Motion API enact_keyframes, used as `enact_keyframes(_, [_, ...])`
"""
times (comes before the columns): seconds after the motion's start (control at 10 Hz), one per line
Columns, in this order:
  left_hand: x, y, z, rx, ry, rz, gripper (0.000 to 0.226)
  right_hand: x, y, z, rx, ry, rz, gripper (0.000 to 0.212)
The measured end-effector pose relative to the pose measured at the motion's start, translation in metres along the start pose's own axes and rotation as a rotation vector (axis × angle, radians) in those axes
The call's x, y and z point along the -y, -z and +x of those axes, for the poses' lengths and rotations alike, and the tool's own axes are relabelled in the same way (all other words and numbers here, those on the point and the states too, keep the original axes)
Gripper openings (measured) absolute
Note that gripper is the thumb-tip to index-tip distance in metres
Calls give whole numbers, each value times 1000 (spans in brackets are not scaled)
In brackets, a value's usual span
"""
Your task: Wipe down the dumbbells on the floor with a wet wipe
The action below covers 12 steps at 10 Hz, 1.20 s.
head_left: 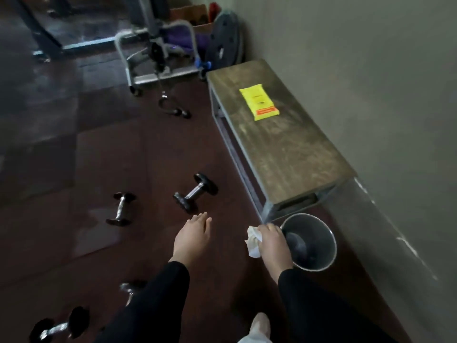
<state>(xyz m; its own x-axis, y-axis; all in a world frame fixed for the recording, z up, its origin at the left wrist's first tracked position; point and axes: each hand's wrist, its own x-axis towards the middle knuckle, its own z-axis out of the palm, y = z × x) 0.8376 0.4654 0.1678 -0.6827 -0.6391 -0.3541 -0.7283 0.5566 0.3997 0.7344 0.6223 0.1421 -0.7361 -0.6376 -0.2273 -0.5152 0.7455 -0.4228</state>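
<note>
View from above onto a dark gym floor [148, 149]. In the lower centre, two hands in black sleeves reach forward. The right hand [272, 241] is closed around a crumpled white wipe [252, 241], just left of a round metal bin [312, 242] at lower right; the bin's inside is dark and its contents cannot be made out. The left hand [193, 237] is empty, fingers loosely spread, just short of a dumbbell [195, 193] lying at centre. A second dumbbell [121, 209] lies to its left. A third [59, 326] sits at the lower left corner, and a fourth [129, 289] is partly hidden behind the left sleeve. At right, a wooden worktop [291, 154] runs along the wall, carrying a yellow pack [259, 100] with an orange label; its print is too small to read. Blurred gym equipment fills the upper left.
</note>
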Motion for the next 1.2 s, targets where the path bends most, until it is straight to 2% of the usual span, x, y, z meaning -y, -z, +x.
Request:
enact_keyframes(0.1, [-47,-24,18,44,-88,8,45,-50,12,2,-15,-76,-70,37])
enact_keyframes(0.2, [-88,-44,32,117,-163,26,45,-85,26,-3,43,-207,-84,39])
enact_keyframes(0.3, [-121,-62,49,181,-241,79,45,-116,36,-6,6,-276,22,46])
enact_keyframes(0.4, [-152,-75,67,232,-315,119,43,-138,48,0,-6,-353,29,52])
enact_keyframes(0.5, [-182,-82,88,272,-356,146,42,-160,49,15,-98,-363,27,65])
enact_keyframes(0.6, [-205,-93,113,296,-381,149,40,-177,47,23,-123,-441,135,51])
enact_keyframes(0.8, [-230,-102,135,299,-430,174,37,-200,36,34,-254,-537,175,48])
enact_keyframes(1.0, [-233,-107,142,329,-441,205,38,-204,24,33,-180,-626,166,45])
enact_keyframes(1.1, [-227,-112,145,326,-447,203,38,-209,13,32,-271,-619,163,40])
enact_keyframes(1.2, [-222,-118,148,315,-443,211,39,-207,11,29,-172,-657,177,33])
